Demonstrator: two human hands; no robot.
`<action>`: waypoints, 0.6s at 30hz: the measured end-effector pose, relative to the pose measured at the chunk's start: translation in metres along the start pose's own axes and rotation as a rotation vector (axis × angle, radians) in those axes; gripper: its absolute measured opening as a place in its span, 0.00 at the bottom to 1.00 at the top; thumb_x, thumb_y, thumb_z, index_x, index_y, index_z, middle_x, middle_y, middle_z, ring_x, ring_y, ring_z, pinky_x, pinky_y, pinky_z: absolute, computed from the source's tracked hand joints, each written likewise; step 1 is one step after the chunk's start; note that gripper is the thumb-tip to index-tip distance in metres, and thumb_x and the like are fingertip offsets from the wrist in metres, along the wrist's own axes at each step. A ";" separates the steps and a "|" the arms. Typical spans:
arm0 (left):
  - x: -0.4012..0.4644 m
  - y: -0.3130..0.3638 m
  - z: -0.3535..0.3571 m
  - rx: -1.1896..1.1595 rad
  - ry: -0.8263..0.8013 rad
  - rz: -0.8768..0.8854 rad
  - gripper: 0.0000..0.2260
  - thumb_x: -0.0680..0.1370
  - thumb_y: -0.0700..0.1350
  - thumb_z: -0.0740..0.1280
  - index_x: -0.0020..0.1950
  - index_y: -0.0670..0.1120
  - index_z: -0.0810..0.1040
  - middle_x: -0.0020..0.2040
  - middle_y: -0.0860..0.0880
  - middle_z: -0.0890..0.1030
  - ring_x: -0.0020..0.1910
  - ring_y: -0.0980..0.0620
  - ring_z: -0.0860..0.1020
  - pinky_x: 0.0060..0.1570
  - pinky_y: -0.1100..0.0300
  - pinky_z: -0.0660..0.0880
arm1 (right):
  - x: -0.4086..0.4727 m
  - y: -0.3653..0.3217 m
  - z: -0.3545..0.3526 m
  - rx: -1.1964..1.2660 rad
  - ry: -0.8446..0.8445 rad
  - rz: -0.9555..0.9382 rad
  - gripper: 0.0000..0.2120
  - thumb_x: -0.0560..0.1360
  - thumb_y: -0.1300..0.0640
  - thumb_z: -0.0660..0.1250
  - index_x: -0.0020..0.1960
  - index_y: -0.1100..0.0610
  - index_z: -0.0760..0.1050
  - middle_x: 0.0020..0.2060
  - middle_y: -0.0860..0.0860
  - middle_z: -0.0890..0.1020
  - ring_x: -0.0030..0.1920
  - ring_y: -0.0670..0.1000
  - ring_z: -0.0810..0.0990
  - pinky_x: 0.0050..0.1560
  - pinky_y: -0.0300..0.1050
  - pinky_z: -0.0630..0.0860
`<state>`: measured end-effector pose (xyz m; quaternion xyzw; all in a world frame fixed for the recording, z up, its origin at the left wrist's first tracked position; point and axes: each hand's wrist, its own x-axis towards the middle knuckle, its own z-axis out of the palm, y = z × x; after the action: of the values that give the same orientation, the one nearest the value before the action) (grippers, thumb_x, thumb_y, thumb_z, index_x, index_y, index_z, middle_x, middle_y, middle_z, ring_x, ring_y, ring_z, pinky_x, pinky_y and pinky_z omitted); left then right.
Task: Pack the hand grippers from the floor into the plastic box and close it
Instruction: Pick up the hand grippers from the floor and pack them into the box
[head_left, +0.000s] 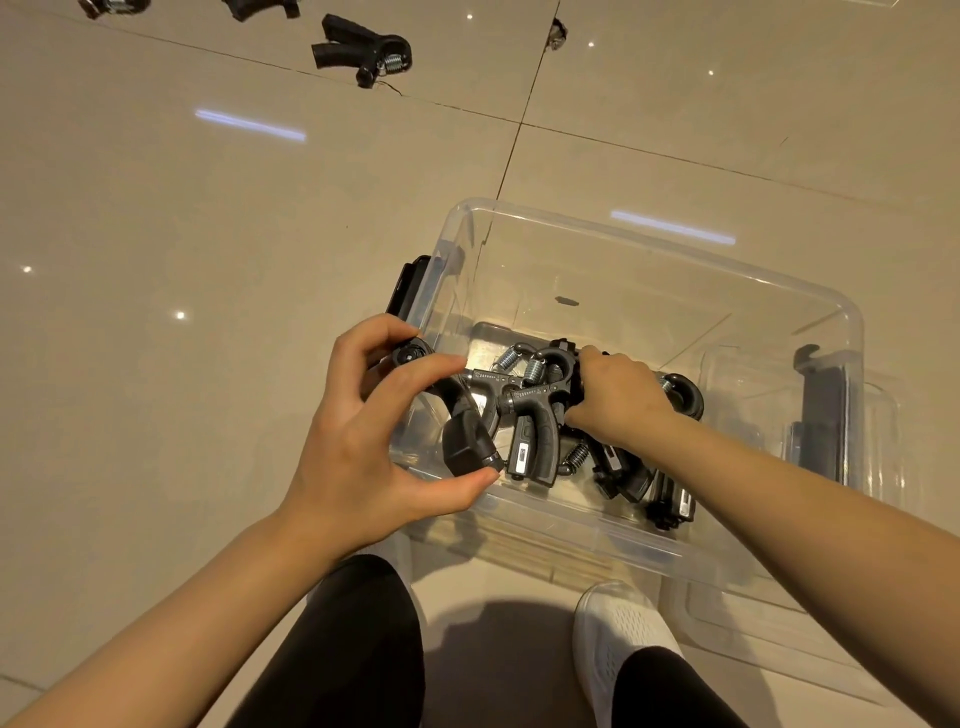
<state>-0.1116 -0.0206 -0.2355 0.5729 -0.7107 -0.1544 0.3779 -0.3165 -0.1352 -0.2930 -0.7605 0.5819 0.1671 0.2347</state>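
Thumb and curled fingers of the left hand (358, 431) pinch a black hand gripper (457, 415) at the near-left rim of the clear plastic box (810, 306), the thumb tip pressed under the end of one handle and the forefinger laid across the top near its knob. Inside the box, the right hand (618, 397) reaches down with its fingers curled over a pile of hand grippers (535, 415), gripping one of them among the steel springs and black handles; which piece the hand has hold of cannot be made out. The pile sits on the near side of the box floor, while the far half of the box shows only bare plastic. Black latches (413, 283) hang on the box's left and right ends. A clear lid (727, 613) lies flat on the tile partly beneath the box on its near-right side. Further out on the glossy beige floor (208, 234), one loose hand gripper (363, 49) lies well apart at upper left, with two more cut by the top edge. The person's dark trousers (353, 649) and a white shoe (618, 634) fill the foreground.
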 end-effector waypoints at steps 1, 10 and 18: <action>0.000 0.001 -0.001 0.003 0.008 0.007 0.30 0.62 0.55 0.76 0.60 0.46 0.72 0.60 0.42 0.66 0.65 0.56 0.64 0.64 0.66 0.65 | 0.000 -0.001 -0.002 0.049 0.010 0.013 0.17 0.71 0.55 0.69 0.54 0.60 0.67 0.40 0.54 0.73 0.40 0.55 0.71 0.36 0.45 0.66; 0.003 0.006 -0.006 0.007 0.026 0.016 0.31 0.62 0.54 0.76 0.60 0.46 0.72 0.60 0.41 0.66 0.64 0.54 0.65 0.64 0.64 0.66 | 0.009 -0.038 0.014 0.281 -0.093 0.076 0.27 0.73 0.56 0.70 0.66 0.63 0.62 0.50 0.57 0.77 0.47 0.57 0.76 0.40 0.46 0.70; 0.000 0.005 -0.003 -0.002 0.023 0.002 0.30 0.62 0.55 0.76 0.60 0.46 0.72 0.60 0.42 0.66 0.64 0.56 0.64 0.64 0.66 0.65 | 0.009 -0.015 0.012 0.547 -0.078 -0.004 0.35 0.72 0.57 0.72 0.73 0.56 0.58 0.50 0.55 0.79 0.46 0.53 0.76 0.43 0.43 0.71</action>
<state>-0.1129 -0.0186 -0.2302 0.5734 -0.7067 -0.1481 0.3871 -0.2992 -0.1326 -0.3052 -0.6631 0.5945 0.0325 0.4537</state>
